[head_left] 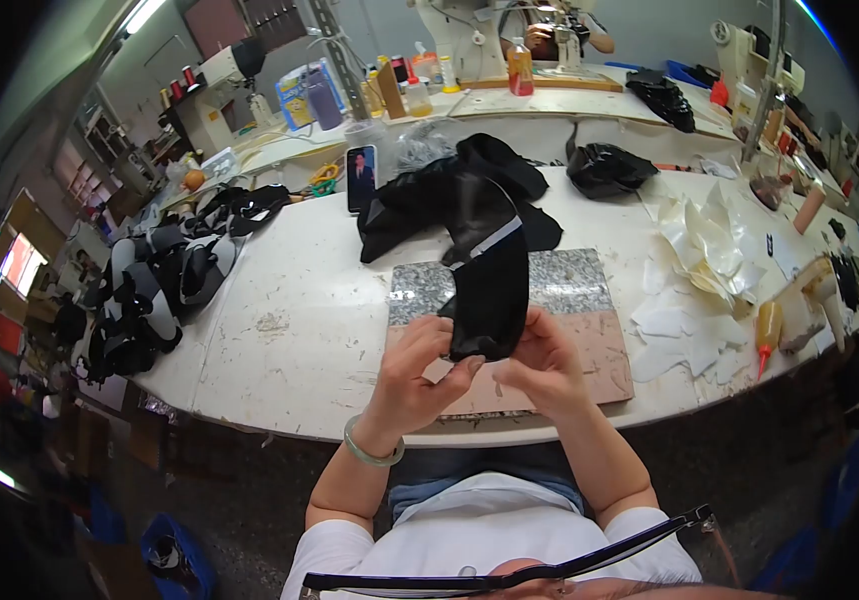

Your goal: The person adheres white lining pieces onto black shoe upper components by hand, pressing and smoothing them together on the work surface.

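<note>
A black fabric piece [494,290] with a pale strip across it stretches between my two hands, over a board. My left hand [419,370], a bangle on its wrist, pinches its lower left edge. My right hand [546,370] grips the lower right edge with thumb and fingers. Under them lies the board [569,350], speckled grey stone at the back and pinkish brown in front. The far end of the fabric meets a heap of black pieces [419,205] behind the board.
Black and grey pieces [164,280] are piled at the left. A phone [360,178] stands at the back. Right of the board are white scraps [684,330], a glue bottle [767,335] and a black bundle [609,170]. Another person's hands [544,40] are at a far machine.
</note>
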`<state>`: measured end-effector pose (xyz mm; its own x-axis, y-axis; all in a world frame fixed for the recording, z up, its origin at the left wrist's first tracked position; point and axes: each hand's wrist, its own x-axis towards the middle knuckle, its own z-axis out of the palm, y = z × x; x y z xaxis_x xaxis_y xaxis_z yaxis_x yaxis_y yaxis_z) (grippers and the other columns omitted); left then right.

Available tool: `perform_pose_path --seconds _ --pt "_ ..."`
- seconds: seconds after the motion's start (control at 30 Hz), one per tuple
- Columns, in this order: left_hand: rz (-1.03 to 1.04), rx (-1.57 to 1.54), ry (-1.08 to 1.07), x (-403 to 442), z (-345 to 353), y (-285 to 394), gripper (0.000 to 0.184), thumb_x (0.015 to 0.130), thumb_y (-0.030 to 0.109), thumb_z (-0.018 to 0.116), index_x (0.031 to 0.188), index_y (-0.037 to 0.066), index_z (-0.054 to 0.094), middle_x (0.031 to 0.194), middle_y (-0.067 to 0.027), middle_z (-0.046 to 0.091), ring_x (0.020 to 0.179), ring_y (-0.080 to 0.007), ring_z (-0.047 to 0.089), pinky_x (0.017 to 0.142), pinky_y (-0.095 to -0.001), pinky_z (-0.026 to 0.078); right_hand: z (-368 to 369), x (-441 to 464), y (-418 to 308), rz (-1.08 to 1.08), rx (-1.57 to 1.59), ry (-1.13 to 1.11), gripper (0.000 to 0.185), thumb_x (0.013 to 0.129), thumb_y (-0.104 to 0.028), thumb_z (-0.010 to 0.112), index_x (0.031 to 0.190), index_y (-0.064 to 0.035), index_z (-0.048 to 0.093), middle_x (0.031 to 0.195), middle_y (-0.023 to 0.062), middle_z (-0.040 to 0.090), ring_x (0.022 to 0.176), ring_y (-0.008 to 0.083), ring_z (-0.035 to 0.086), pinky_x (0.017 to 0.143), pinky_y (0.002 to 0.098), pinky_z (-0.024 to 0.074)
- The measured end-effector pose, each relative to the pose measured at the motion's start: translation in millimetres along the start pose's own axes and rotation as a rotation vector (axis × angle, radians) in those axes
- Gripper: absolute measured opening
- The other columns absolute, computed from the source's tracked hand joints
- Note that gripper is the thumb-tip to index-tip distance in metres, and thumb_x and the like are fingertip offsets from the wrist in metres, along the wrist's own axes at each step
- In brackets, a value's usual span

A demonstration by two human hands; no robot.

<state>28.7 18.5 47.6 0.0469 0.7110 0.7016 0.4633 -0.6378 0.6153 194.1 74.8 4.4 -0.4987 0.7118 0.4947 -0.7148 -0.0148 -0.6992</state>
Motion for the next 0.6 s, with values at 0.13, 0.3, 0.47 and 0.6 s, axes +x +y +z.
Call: perform_pose_path --seconds 0.13,0.3,0.47,0.6 --pt "-0.377 -0.263 -0.212 -31 0 -23 0.018 0.089 0.015 0.064 0.082 -0.001 0.061 0.069 -0.0065 0.052 0.064 -0.0124 0.047 0.057 -0.0286 0.038 -2 -17 6 0.251 -0.151 0.173 0.051 0.079 0.005 0.07 0.122 0.0024 0.043 0.111 0.0092 0.057 0.103 0.0145 0.057 0.09 0.028 0.0481" --pt "-0.536 -0.208 -0.181 -62 17 -35 0.024 0.095 0.021 0.058 0.083 0.001 0.06 0.064 0.0001 0.047 0.06 -0.0071 0.041 0.052 -0.0254 0.035 2 -38 26 0.242 -0.074 0.365 0.048 0.076 0.004 0.073 0.117 0.0011 0.048 0.105 0.0092 0.061 0.093 0.0136 0.061 0.079 0.0272 0.0525" --pt "-0.555 -0.385 -0.047 -58 29 -26 0.018 0.096 0.019 0.056 0.094 0.001 0.06 0.076 0.0034 0.053 0.068 -0.0033 0.044 0.058 -0.0193 0.037 8 -30 23 0.238 -0.064 0.459 0.042 0.078 0.003 0.072 0.114 -0.0001 0.051 0.1 0.008 0.063 0.093 0.0136 0.061 0.077 0.0244 0.0498" --pt "-0.481 -0.418 -0.01 -47 22 -24 0.021 0.095 0.021 0.058 0.097 0.001 0.061 0.078 0.0 0.057 0.069 -0.0047 0.047 0.059 -0.0207 0.039 -1 -21 11 0.28 0.0 0.307 0.034 0.08 0.0 0.071 0.11 0.0004 0.055 0.097 0.0075 0.064 0.086 0.0117 0.062 0.072 0.0227 0.0489"
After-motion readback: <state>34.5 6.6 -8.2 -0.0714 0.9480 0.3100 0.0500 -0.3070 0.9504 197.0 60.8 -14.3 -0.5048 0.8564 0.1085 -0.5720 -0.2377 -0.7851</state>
